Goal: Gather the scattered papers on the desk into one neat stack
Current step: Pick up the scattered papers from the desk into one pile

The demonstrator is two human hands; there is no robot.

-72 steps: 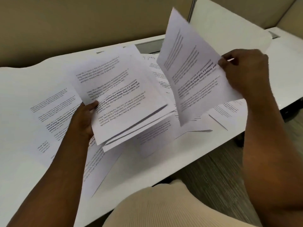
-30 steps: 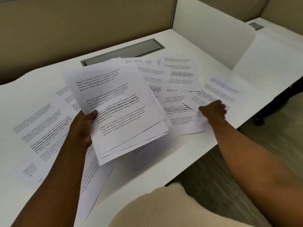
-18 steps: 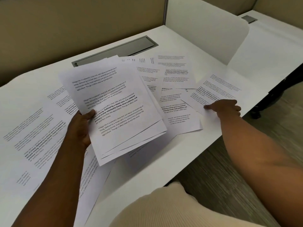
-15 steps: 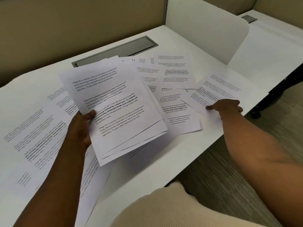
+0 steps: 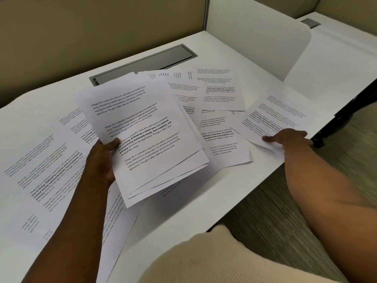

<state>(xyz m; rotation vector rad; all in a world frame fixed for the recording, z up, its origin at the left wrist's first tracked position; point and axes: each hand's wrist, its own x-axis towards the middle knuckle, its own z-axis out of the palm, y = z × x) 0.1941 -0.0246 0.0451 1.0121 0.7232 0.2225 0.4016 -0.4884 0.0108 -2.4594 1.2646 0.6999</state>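
Grey cable tray (image 5: 142, 64), perhaps recessed

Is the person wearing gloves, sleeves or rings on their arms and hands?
No gloves and no sleeves show: both forearms are bare up to the frame edge. The left hand and right hand show no rings or watch. A cream ribbed garment shows below.
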